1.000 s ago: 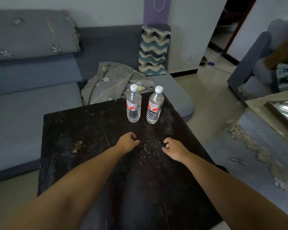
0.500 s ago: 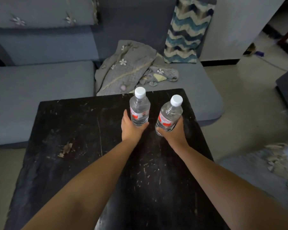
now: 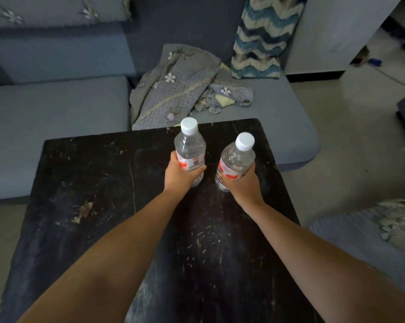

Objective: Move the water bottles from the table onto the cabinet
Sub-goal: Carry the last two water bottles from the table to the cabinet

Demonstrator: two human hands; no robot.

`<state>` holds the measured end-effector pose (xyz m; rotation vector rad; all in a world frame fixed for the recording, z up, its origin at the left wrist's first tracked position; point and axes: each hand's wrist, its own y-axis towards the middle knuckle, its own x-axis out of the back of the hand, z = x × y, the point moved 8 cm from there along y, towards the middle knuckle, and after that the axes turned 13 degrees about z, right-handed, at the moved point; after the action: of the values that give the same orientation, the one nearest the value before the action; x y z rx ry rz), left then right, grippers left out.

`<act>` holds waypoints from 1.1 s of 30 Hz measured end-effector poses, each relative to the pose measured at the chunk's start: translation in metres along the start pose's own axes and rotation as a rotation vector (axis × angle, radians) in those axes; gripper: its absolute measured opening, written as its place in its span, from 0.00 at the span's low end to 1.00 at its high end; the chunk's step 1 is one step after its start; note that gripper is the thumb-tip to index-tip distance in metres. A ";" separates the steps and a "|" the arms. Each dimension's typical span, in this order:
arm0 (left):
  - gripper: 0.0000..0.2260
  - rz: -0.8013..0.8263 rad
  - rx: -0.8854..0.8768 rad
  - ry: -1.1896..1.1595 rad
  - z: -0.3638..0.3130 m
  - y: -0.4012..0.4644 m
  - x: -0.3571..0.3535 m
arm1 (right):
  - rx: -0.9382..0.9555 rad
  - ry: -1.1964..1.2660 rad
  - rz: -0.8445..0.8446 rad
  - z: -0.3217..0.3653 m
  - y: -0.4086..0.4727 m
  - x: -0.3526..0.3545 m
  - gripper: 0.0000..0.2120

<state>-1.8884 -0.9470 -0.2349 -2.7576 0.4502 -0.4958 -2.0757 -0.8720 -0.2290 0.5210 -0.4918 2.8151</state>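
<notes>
Bottles sit over the far right part of a scratched black table (image 3: 103, 206); grey sofa (image 3: 57, 117) behind w/ crumpled cloth (image 3: 173, 89) & zigzag cushion (image 3: 264, 36). Left hand (image 3: 178, 176) grips left bottle (image 3: 189, 148), right hand (image 3: 243, 183) grips right bottle (image 3: 237, 157), tilted; can't tell if lifted.

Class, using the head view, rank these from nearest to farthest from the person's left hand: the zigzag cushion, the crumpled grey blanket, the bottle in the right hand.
1. bottle in the right hand, just right of the left hand.
2. crumpled grey blanket, beyond on the sofa.
3. zigzag cushion, far right.
</notes>
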 end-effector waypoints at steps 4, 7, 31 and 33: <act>0.32 0.092 0.015 0.031 0.009 -0.028 -0.004 | -0.039 0.005 0.010 -0.006 -0.022 -0.003 0.39; 0.32 0.167 0.026 0.062 0.019 -0.052 -0.007 | -0.087 0.006 0.025 -0.014 -0.047 -0.004 0.39; 0.11 1.138 -0.012 0.309 0.060 -0.330 -0.121 | -0.512 0.316 -0.306 -0.140 -0.446 0.001 0.35; 0.11 1.248 -0.051 0.400 0.060 -0.365 -0.152 | -0.529 0.366 -0.381 -0.153 -0.489 0.008 0.27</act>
<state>-1.9101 -0.5488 -0.2062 -1.8252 2.0298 -0.6378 -1.9891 -0.3672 -0.2224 -0.0144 -0.9018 2.2174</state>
